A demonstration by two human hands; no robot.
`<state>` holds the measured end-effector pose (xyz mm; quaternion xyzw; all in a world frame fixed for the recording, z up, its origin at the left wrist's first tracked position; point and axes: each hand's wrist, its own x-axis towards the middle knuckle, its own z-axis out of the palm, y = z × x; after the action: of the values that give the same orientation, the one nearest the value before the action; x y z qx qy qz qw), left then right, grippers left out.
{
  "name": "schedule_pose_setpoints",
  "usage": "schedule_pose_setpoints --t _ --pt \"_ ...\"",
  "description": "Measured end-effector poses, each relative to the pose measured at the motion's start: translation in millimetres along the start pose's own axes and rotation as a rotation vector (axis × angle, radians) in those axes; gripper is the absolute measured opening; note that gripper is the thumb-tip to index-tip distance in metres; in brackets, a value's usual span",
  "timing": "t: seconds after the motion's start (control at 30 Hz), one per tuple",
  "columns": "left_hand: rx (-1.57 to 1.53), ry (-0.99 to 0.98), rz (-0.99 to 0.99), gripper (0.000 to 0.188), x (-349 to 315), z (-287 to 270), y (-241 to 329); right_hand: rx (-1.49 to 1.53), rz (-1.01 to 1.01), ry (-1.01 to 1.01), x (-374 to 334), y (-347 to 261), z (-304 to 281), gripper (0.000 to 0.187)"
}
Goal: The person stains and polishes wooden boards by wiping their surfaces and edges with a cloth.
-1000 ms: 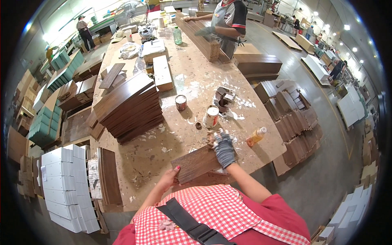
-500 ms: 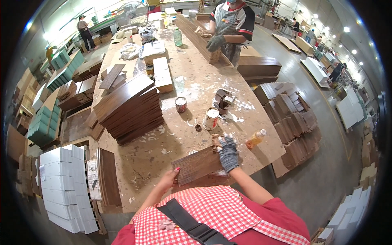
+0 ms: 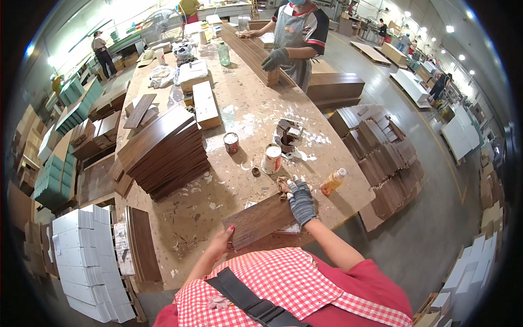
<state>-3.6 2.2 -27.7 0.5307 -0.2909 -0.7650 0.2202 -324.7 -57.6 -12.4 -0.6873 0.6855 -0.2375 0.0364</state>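
Brown board [image 3: 259, 220] stayed pinched in my left hand [image 3: 222, 240]; I had edged my right hand [image 3: 302, 203], clasping a rag [image 3: 283, 186], slightly outward, keeping work near its right end.

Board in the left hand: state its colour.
The board is brown with darker grain; the head view shows it best.

From my distant feed I could read no words or numbers — the print came through too small and soft. I made out a red-and-white label [image 3: 277, 163] on the tall can [image 3: 268, 163] and dark red printing around the shorter can [image 3: 231, 144]. A small, bright patch [image 3: 287, 28] sat on the co-worker's checked apron [image 3: 292, 46] — its marks were just as illegible to me.
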Motion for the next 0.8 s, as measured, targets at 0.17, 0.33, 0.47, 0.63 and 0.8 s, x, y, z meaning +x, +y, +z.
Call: schedule_pose_setpoints --t 0.17,0.33,0.47,0.63,0.8 --pt "0.022 0.0 0.007 0.039 -5.5 8.4 7.6 -0.067 -0.283 -0.116 -32.6 -55.7 37.9 0.038" --pt "0.009 -0.007 0.037 0.039 -2.7 1.1 3.7 0.162 -0.567 -0.347 -49.9 -86.9 12.8 0.037" --pt "0.048 -0.001 0.027 0.04 0.7 2.9 -3.9 -0.107 -0.201 -0.23 -9.6 -4.0 9.3 0.042" --pt "-0.01 -0.087 -0.003 0.047 -12.8 17.0 10.7 -0.129 -0.104 -0.026 -13.6 -2.4 25.4 0.044" --pt "-0.095 -0.098 0.038 0.042 5.5 4.7 -10.9 0.076 -0.555 -0.217 -53.6 -90.9 42.1 0.043"
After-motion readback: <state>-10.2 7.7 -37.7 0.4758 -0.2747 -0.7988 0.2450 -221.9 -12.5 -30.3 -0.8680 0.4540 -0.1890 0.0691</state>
